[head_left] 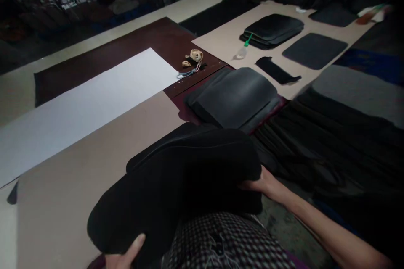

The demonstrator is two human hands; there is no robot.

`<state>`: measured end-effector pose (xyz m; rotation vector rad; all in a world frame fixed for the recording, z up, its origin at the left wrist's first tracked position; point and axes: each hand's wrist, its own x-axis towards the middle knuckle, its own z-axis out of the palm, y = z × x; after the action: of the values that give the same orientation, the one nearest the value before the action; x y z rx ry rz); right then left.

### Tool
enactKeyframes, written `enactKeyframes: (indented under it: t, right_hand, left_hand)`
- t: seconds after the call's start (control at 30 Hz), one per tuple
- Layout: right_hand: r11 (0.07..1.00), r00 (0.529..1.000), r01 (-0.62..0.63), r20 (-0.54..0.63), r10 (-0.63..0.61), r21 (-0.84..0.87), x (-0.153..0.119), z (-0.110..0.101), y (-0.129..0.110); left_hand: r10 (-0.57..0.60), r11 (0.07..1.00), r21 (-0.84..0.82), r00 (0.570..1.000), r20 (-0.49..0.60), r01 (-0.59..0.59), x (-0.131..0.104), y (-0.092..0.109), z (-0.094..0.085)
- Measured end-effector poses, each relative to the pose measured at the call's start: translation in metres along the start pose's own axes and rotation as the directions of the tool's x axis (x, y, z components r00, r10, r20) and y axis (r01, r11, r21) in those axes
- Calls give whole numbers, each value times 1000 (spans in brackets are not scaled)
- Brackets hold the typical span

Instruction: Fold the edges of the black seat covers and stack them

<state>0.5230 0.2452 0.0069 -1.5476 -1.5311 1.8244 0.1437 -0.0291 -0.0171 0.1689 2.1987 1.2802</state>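
A large, limp black sheet with rounded corners (151, 180) hangs between my two hands, close to my body. At its lower left corner my left hand (124, 256) is closed, the thumb pressed on top and the other fingers hidden underneath. My right hand (260, 183) grips the right edge, its fingers partly behind the sheet. Another black piece (158, 143) shows just behind the held one, lying on the beige board. Beyond it sits a stack of dark grey rounded sheets (236, 96).
A white sheet (94, 88) and a beige board (63, 201) cover the left. Farther back are a black stack (277, 27), a squeeze bottle with a green nozzle (243, 50), a black strip (276, 70) and a tape roll (196, 55). Dark cloth (296, 147) hangs at right.
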Motion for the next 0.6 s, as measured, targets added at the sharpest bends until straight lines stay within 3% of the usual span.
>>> enactKeyframes:
  t: [0.23,0.43,0.6]
  right_hand:
    - [999,996,45,-73,-43,30,-8,2,10]
    - [997,992,63,-113,-56,53,-7,5,9]
    - [993,993,66,-106,-55,102,3,6,13]
  left_hand:
    - [38,998,-51,999,28,-37,16,-3,7]
    - [175,979,-113,984,36,-170,31,4,13]
    - [131,989,-84,982,134,-121,49,13,15]
